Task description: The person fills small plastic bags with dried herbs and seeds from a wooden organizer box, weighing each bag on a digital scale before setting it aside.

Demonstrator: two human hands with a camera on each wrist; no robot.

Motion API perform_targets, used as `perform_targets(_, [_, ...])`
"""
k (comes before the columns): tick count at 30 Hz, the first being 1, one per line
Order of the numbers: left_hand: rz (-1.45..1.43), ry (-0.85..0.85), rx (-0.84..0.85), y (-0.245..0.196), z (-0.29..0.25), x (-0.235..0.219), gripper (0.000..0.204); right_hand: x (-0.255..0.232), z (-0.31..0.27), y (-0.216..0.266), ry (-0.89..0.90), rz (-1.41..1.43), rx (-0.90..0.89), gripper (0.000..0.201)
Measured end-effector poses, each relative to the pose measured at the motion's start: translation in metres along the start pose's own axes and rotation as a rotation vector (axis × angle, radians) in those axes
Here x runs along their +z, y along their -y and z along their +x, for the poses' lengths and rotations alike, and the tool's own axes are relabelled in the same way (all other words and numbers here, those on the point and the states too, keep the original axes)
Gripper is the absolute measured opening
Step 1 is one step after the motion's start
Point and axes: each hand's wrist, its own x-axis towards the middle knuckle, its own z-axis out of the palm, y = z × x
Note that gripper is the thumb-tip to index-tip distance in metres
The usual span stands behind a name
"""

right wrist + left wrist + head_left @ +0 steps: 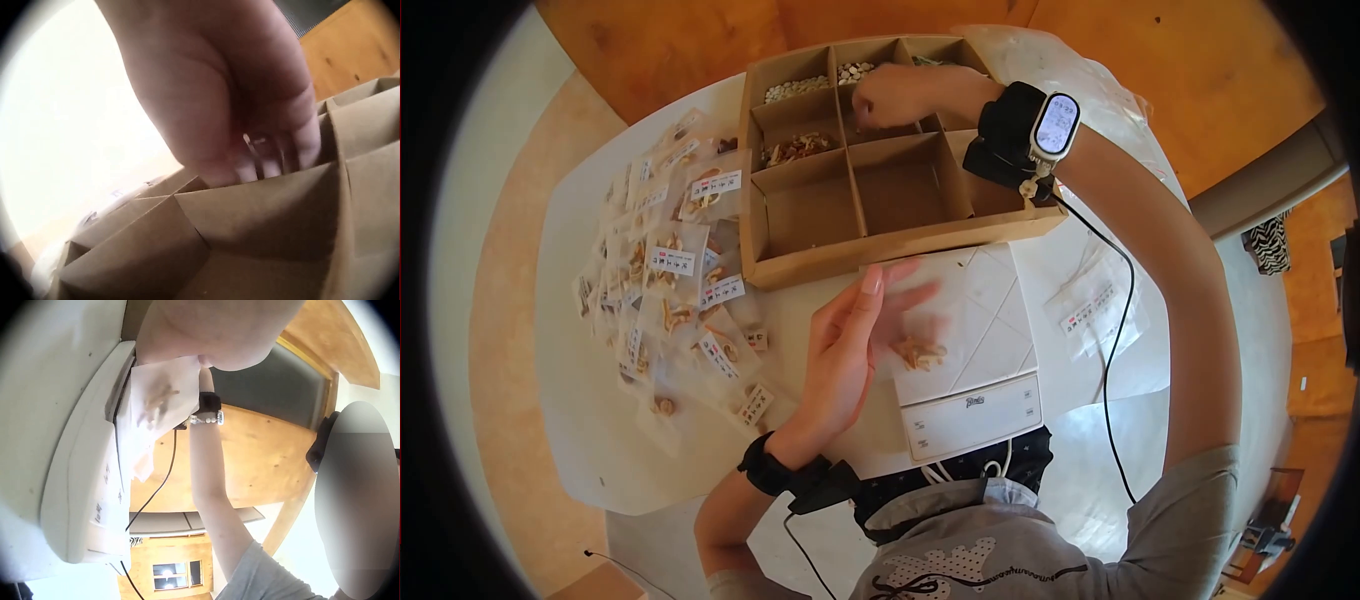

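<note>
A clear plastic bag (920,320) with yellowish dried pieces (919,354) in its bottom is held in my left hand (845,345), over the white scale (970,415). The fingers on the bag's far side are blurred in the head view. The left wrist view shows the same bag (164,394) hanging below the hand, beside the scale. My right hand (895,97) reaches down into the middle of the divided cardboard box (840,245). In the right wrist view its bent fingers (269,164) dip behind a cardboard divider (262,203), which hides the fingertips; I cannot tell what they hold.
Many filled, labelled bags (670,262) are heaped on the white table (580,400) left of the box. Flat labelled bags (1095,305) lie to the right. Other compartments hold pale pieces (797,89) and brownish dried pieces (800,148). A black cable (1122,330) runs from the right wrist.
</note>
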Motion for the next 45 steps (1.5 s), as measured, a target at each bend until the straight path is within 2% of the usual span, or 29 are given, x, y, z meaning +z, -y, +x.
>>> perform_targets(3, [-0.013, -0.014, 0.004, 0.001, 0.0, 0.001, 0.047, -0.005, -0.007, 0.011, -0.104, -0.197, 0.105, 0.02])
perform_targets(6, [0.007, 0.022, -0.005, -0.003, -0.001, 0.001, 0.049, 0.014, -0.002, 0.004, -0.039, -0.378, 0.062, 0.016])
perform_targets(9, [0.022, 0.007, 0.003, -0.001, -0.001, 0.0, 0.05, 0.011, -0.015, 0.017, -0.081, -0.399, 0.056, 0.02])
perform_targets(12, [0.04, 0.012, 0.005, -0.002, -0.001, 0.0, 0.05, -0.005, -0.012, 0.024, 0.126, -0.298, 0.211, 0.023])
perform_targets(15, [0.043, 0.03, -0.012, -0.004, -0.002, 0.001, 0.051, -0.015, -0.003, 0.014, 0.092, 0.093, 0.172, 0.02])
perform_targets(18, [0.049, 0.037, -0.014, -0.003, -0.002, 0.0, 0.052, -0.012, 0.015, 0.002, -0.045, -0.167, 0.179, 0.024])
perform_targets(21, [0.056, 0.04, -0.009, -0.002, -0.001, -0.001, 0.052, -0.011, 0.004, 0.012, -0.005, -0.221, 0.175, 0.028])
perform_targets(24, [0.054, 0.038, -0.018, -0.002, -0.001, -0.001, 0.052, 0.003, 0.007, 0.018, 0.081, -0.144, 0.263, 0.03])
perform_targets(27, [0.047, 0.026, -0.018, -0.001, -0.001, -0.001, 0.052, 0.009, 0.007, 0.017, 0.034, -0.034, 0.179, 0.033])
perform_targets(33, [0.054, 0.029, -0.012, -0.003, -0.001, 0.0, 0.051, 0.009, 0.019, 0.0, 0.288, 0.118, 0.086, 0.037])
perform_targets(36, [0.04, 0.027, -0.01, -0.001, -0.001, -0.001, 0.05, -0.01, 0.004, 0.003, 0.17, 0.294, 0.141, 0.041])
perform_targets(39, [0.024, 0.024, -0.008, 0.0, -0.001, 0.0, 0.05, -0.014, -0.006, 0.016, 0.194, 0.057, 0.309, 0.043])
perform_targets(42, [0.031, 0.022, -0.005, 0.0, 0.0, -0.002, 0.049, -0.008, -0.003, 0.02, 0.168, -0.021, 0.228, 0.039])
perform_targets(45, [0.01, 0.011, 0.008, 0.0, 0.0, 0.0, 0.048, 0.001, 0.015, 0.011, 0.268, 0.031, 0.251, 0.036])
